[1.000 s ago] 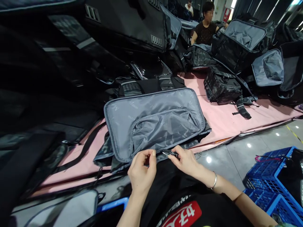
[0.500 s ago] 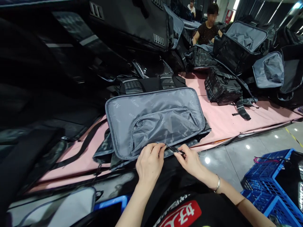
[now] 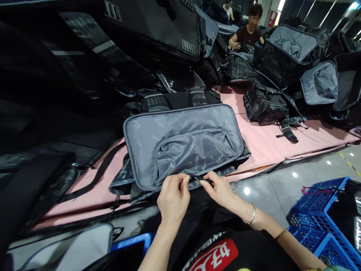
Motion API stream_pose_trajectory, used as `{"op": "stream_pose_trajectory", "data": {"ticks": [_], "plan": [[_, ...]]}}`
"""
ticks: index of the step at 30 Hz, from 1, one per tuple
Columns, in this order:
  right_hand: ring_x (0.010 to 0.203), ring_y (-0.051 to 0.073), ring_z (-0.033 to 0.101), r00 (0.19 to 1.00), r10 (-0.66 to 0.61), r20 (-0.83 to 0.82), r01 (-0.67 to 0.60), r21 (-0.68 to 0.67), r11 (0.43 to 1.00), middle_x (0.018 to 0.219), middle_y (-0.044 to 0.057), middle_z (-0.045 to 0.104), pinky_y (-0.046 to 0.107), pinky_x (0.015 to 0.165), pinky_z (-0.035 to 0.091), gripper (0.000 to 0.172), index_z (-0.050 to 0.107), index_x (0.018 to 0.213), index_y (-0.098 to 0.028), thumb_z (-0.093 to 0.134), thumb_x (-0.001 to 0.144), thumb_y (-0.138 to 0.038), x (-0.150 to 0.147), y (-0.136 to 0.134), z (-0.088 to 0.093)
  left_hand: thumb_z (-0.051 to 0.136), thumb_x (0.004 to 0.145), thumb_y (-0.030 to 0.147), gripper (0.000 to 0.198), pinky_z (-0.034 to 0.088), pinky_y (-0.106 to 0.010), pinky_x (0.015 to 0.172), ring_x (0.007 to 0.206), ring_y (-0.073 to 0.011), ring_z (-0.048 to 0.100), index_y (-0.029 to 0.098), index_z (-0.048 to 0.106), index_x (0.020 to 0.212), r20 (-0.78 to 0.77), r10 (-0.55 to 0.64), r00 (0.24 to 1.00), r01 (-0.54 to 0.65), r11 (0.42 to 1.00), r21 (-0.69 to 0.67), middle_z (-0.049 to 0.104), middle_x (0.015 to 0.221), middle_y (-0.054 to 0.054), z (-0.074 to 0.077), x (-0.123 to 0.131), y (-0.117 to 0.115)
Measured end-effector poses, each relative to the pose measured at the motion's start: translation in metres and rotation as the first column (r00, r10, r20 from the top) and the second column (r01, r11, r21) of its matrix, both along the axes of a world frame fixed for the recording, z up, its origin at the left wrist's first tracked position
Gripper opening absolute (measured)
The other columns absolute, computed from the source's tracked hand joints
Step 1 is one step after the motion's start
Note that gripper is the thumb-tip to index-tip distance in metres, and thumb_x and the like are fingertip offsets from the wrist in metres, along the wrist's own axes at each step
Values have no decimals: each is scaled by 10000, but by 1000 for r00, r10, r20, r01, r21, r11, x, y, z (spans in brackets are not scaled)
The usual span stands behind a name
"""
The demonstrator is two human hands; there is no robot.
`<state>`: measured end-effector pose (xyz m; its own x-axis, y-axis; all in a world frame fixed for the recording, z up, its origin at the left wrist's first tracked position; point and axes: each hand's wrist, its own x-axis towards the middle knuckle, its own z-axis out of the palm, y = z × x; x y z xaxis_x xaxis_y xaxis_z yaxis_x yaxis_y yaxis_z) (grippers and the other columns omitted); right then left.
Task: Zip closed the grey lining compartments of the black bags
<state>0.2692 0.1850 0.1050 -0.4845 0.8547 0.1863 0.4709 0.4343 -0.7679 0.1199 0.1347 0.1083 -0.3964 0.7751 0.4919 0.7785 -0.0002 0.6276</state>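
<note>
Left hand (image 3: pixel 172 198) pinched narrow on the near edge of the grey bag flap (image 3: pixel 183 145), fingertips touching the binding just left of the zipper pull (image 3: pixel 203 179). Right hand (image 3: pixel 221 190) pinches that pull, small and dark, thumb and forefinger closed on it. The flap lies open and flat above both hands on the pink mat (image 3: pixel 267 141); the zipper looks unclosed, so most of the run appears left to do. Black bags crowd up-left of the left hand; bare floor (image 3: pixel 270 192) opens right of the right hand, then a blue crate (image 3: pixel 324 222) further right.
</note>
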Motion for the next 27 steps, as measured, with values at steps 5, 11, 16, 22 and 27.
{"op": "stream_pose_trajectory", "data": {"ticks": [5, 11, 16, 22, 27], "plan": [[633, 129, 559, 989, -84, -124, 90, 44, 995, 766, 16, 615, 233, 608, 434, 216, 600, 943, -176, 508, 871, -359, 30, 8, 5, 448, 841, 521, 447, 422, -271, 588, 600, -144, 522, 147, 617, 667, 693, -109, 713, 239, 966, -94, 590, 657, -56, -7, 16, -9], [898, 177, 565, 986, -100, -133, 126, 203, 971, 958, 82, 587, 287, 775, 474, 219, 565, 1056, -170, 520, 878, -288, 52, 28, -2, 773, 579, 473, 497, 455, -200, 538, 610, -114, 563, 92, 653, 875, 990, 128, 61, 161, 977, -137, 666, 828, -110, -13, 47, 14], [855, 182, 559, 999, -40, -28, 47, 292, 955, 896, 68, 589, 314, 780, 462, 112, 562, 939, -173, 511, 886, -258, 53, 40, 0, 803, 559, 337, 367, 510, -227, 548, 609, -135, 611, 94, 622, 765, 986, 161, -53, 89, 984, -156, 671, 850, -117, -10, 53, 29], [839, 184, 548, 995, 61, 74, -84, 370, 925, 864, 68, 591, 306, 759, 454, 94, 563, 919, -165, 500, 892, -229, 51, 55, 8, 742, 647, 277, 240, 559, -288, 669, 713, -172, 649, 108, 593, 731, 983, 146, -113, 11, 989, -146, 667, 779, -92, -13, 52, 33], [846, 187, 554, 986, 104, 127, -147, 399, 905, 869, 65, 591, 304, 780, 454, 91, 561, 904, -168, 516, 888, -245, 49, 63, 12, 795, 572, 307, 298, 531, -234, 659, 694, -145, 621, 81, 638, 685, 992, 92, -84, 1, 996, -92, 655, 732, -97, -14, 52, 32]]}}
